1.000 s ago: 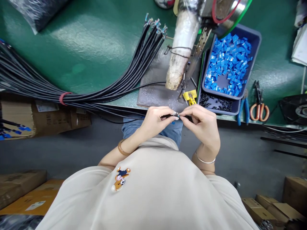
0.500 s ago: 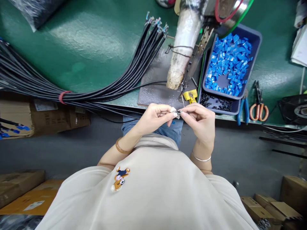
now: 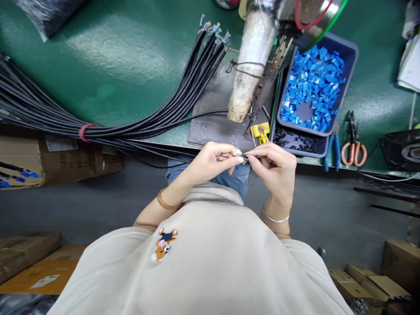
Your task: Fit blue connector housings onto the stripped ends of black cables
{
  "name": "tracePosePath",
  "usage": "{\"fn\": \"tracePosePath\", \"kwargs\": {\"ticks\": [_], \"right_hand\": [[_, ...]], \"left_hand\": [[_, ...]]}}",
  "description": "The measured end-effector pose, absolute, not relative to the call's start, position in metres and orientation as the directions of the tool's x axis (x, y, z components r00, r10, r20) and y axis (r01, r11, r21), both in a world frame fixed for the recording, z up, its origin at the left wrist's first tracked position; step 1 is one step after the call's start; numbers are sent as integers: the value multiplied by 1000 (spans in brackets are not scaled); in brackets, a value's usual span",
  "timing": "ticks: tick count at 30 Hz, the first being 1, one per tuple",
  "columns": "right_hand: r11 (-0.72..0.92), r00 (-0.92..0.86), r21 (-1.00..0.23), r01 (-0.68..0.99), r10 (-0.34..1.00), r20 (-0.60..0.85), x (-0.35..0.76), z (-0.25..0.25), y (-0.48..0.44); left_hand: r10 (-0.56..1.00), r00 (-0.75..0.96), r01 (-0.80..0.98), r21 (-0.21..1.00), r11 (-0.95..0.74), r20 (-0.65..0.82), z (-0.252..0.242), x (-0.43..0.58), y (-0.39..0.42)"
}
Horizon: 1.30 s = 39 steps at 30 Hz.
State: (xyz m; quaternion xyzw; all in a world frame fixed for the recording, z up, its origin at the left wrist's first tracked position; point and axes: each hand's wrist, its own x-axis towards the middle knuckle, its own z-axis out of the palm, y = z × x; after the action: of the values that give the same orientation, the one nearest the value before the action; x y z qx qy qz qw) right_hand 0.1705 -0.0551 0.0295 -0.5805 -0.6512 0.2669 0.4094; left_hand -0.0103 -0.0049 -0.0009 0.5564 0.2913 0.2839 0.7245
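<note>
Green workbench (image 3: 124,74), surface glossy; grey floor (image 3: 144,205) on the person's side of it. Reference item for all places: one dark plate (image 3: 206,129), flat at the bench's front edge.

Left hand (image 3: 213,162), one: just off the plate's near edge, thumb and forefinger brought together at the tips, pinching a small wire end (image 3: 244,156); white coverings on those tips; the other fingers curled.

Right hand (image 3: 275,168), one: likewise off the plate's near edge, to the right, thumb and forefinger tips nearly meeting on the same wire end, other fingers bent inward. Wire end: between the two hands, in front of the plate, above the lap; finer detail too small to read.

Black cables (image 3: 131,131), one bundle: left of the plate, bound by a red tie (image 3: 85,132); stripped ends (image 3: 215,33) beyond the plate's far side. Single cable (image 3: 210,114): lying across the plate.

Wrapped tube (image 3: 247,65), dark cord around it: lower end over the plate. Yellow piece (image 3: 261,132): at the plate's right end.

Upper bin (image 3: 349,65), holding blue pieces (image 3: 311,83): right of the plate, overlapping a lower bin (image 3: 323,148) of small black pieces. Blue-handled pliers (image 3: 333,151) and orange-handled cutters (image 3: 353,148): farther right of the plate.
</note>
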Motion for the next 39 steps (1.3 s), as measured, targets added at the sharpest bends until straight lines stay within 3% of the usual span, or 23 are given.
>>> {"fn": "tracePosePath", "kwargs": {"ticks": [4, 9, 12, 14, 17, 19, 21, 23, 32, 39], "right_hand": [[233, -8, -788, 569, 960, 278, 170, 30, -57], [143, 20, -864, 483, 984, 174, 174, 27, -54], [54, -55, -947, 318, 998, 39, 181, 21, -49], [-57, -200, -980, 189, 975, -95, 186, 17, -45], [-177, -329, -970, 165, 917, -224, 190, 16, -43], [-151, -162, -962, 226, 968, -190, 189, 18, -45], [-74, 82, -950, 303, 995, -52, 185, 22, -49], [-6, 181, -925, 379, 981, 68, 181, 27, -53], [114, 66, -835, 539, 982, 177, 173, 33, -56], [71, 112, -816, 574, 980, 164, 170, 31, -55]], "left_hand": [[709, 696, -83, 968, 236, -113, -1, -8, -5], [739, 666, -98, 969, 225, -104, -1, -5, -7], [732, 677, -83, 980, 181, -78, 0, -8, -6], [683, 729, -53, 991, 122, -45, 2, -11, -4], [614, 789, -4, 1000, 24, -12, 4, -14, -2], [670, 742, 12, 999, 45, -39, 4, -12, -4], [750, 657, -9, 994, 113, -80, 4, -9, -6], [781, 617, -40, 987, 156, -98, 4, -6, -7], [804, 583, -16, 988, 151, -114, 4, 0, -10], [841, 537, -56, 991, 121, -72, 1, 3, -13]]}}
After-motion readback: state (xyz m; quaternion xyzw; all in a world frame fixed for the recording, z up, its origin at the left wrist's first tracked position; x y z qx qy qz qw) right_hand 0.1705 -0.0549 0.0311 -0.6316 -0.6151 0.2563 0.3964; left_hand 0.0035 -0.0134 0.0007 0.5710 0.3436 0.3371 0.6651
